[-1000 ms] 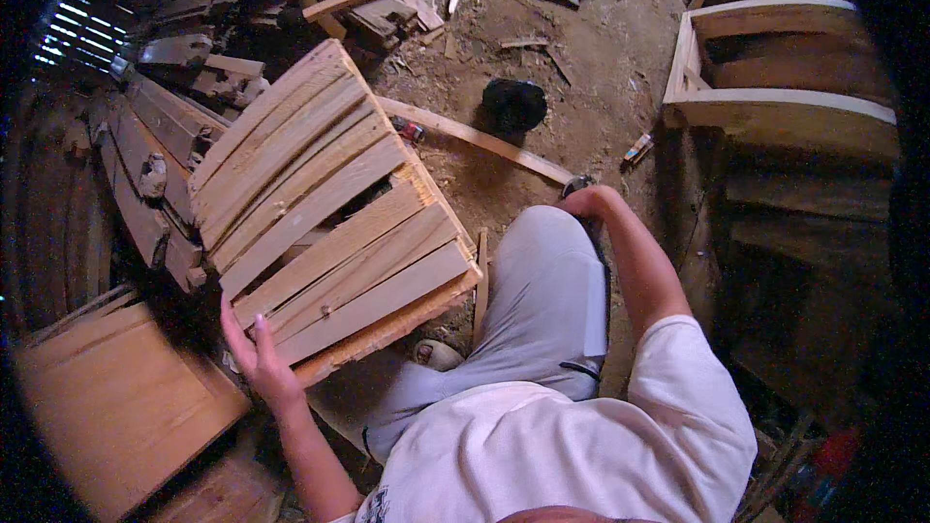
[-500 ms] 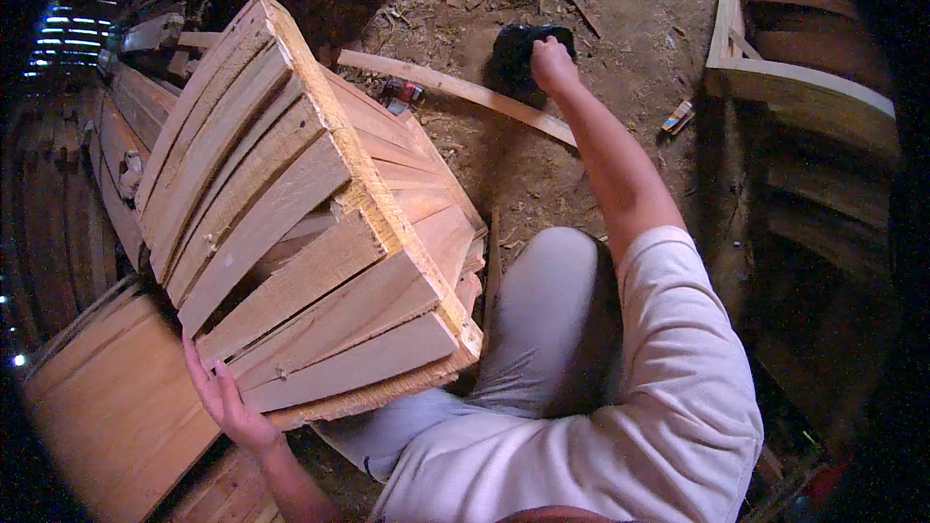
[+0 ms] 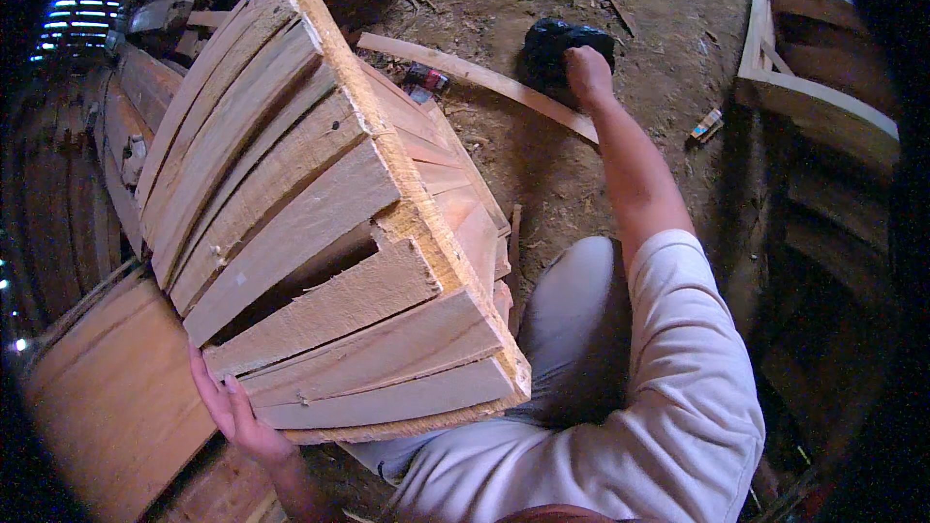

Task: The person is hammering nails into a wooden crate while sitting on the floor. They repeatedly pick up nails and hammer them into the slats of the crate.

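Note:
A large box-like piece of wooden slats point(image 3: 281, 223) tilts up in front of me on the left, with rough thick battens along its edges. One slat in its near face has a notched end, and a dark gap opens beside it. My left hand point(image 3: 237, 416) holds the piece at its lower left corner, the thumb on the slat face and the fingers along the edge. My right arm is stretched out ahead over the dirt ground. At a black plastic bag point(image 3: 552, 44) lying there, my right hand point(image 3: 589, 76) is closed on the bag's near side; its fingertips are hidden.
A long thin board point(image 3: 484, 82) lies on the ground, with a red and black power tool point(image 3: 426, 77) near it. A small orange-and-white item point(image 3: 706, 126) lies farther right. A wooden frame point(image 3: 819, 87) stands at right, a flat panel point(image 3: 116, 387) at left. Planks pile up behind.
The slatted piece has shifted slightly right and nearer in the picture, and the whole view has moved a little. My right hand stays at the black bag; my left still holds the wood.

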`<state>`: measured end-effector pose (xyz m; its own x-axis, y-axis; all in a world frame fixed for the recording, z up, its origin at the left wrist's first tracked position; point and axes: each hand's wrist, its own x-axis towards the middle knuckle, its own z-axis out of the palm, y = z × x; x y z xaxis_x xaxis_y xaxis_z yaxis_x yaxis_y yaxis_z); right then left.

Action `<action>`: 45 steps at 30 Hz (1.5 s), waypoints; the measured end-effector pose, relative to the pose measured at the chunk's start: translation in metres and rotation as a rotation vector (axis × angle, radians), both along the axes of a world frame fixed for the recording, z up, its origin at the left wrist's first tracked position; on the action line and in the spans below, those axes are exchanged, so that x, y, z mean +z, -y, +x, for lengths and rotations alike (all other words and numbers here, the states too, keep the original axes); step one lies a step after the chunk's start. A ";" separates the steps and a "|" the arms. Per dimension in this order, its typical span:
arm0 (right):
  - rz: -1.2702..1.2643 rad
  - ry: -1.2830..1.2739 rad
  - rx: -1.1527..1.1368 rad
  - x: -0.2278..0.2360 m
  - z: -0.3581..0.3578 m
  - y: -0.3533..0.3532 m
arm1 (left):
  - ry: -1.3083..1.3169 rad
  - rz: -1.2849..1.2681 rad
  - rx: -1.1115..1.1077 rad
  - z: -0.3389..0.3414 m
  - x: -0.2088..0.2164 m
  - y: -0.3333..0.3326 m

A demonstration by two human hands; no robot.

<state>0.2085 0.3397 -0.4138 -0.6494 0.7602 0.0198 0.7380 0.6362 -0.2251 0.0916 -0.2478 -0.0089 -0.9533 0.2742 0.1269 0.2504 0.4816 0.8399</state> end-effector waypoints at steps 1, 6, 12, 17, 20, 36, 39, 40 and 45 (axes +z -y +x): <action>0.001 -0.007 0.017 0.010 0.000 0.003 | -0.018 -0.012 0.002 0.000 -0.002 0.004; 0.024 -0.076 -0.089 0.004 0.001 -0.002 | 0.013 0.022 0.003 0.001 0.000 -0.001; -0.192 -0.091 -0.117 -0.017 0.007 -0.009 | 0.009 0.029 -0.003 0.000 0.000 0.000; -0.005 -0.126 0.063 -0.014 0.014 0.004 | -0.001 0.003 -0.003 0.001 0.000 -0.002; 0.042 -0.102 0.074 -0.010 0.012 0.010 | 0.011 0.022 -0.018 -0.001 -0.001 0.007; -0.250 0.217 0.125 -0.026 -0.002 -0.002 | 0.063 0.120 -0.013 0.001 -0.002 0.000; -0.520 -0.145 -0.114 -0.023 -0.003 -0.010 | 0.031 0.069 -0.028 -0.001 -0.002 0.004; -0.584 -0.255 -0.175 -0.021 0.000 -0.013 | 0.028 0.062 -0.037 -0.001 -0.001 0.002; -0.307 -0.262 0.065 0.020 0.018 -0.003 | 0.077 0.127 -0.032 0.004 0.002 -0.005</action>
